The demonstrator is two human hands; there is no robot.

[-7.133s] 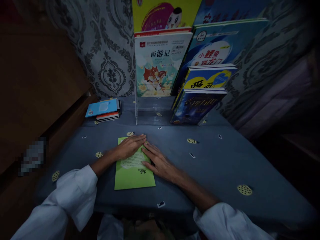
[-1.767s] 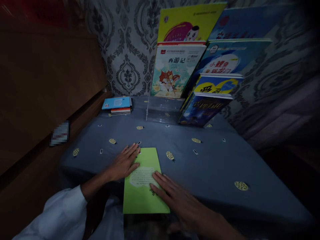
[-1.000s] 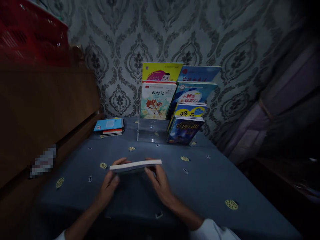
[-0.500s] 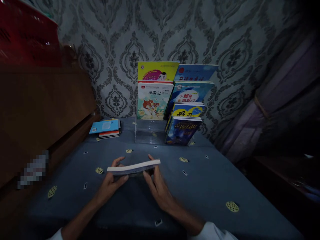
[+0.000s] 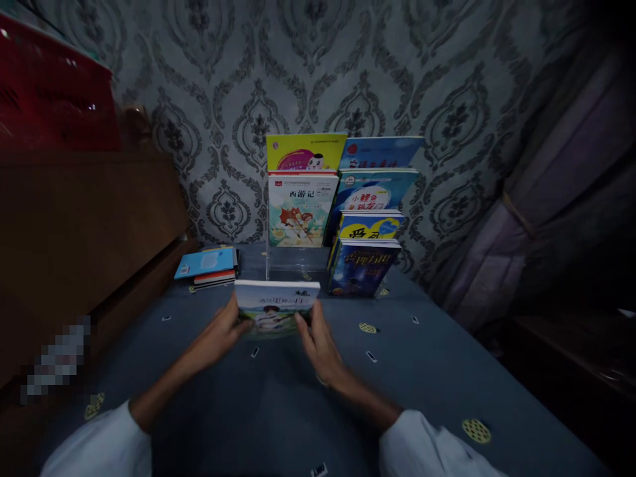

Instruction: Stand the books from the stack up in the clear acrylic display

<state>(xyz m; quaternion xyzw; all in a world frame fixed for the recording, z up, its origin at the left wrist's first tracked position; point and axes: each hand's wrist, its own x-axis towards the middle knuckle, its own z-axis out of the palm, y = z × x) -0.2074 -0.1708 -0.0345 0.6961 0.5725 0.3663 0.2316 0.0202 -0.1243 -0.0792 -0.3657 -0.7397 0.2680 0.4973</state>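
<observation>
Between my two hands is a book [image 5: 275, 311], its cover facing me with a figure in a green landscape and a line of title text, slightly blurred. My left hand [image 5: 221, 334] grips its left edge with the thumb across the cover. On the right edge, my right hand [image 5: 320, 341] clasps it the same way, fingers behind. Just beyond the book stands a clear tiered book rack [image 5: 301, 260]. A white-and-green storybook [image 5: 301, 212] leans in its left column, and a dark blue book [image 5: 362, 268] sits lowest in its right column.
A small pile of books [image 5: 209, 264], a blue one on top, lies at the back left of the dark tablecloth [image 5: 278, 404]. A wooden cabinet [image 5: 89, 232] borders the left side, carrying a red bag [image 5: 54, 93]. A tied curtain [image 5: 511, 205] hangs at the right.
My hands have moved the book forward towards the rack and tilted it upright, so its cover shows where mostly its page edge showed before. The camera view has shifted slightly.
</observation>
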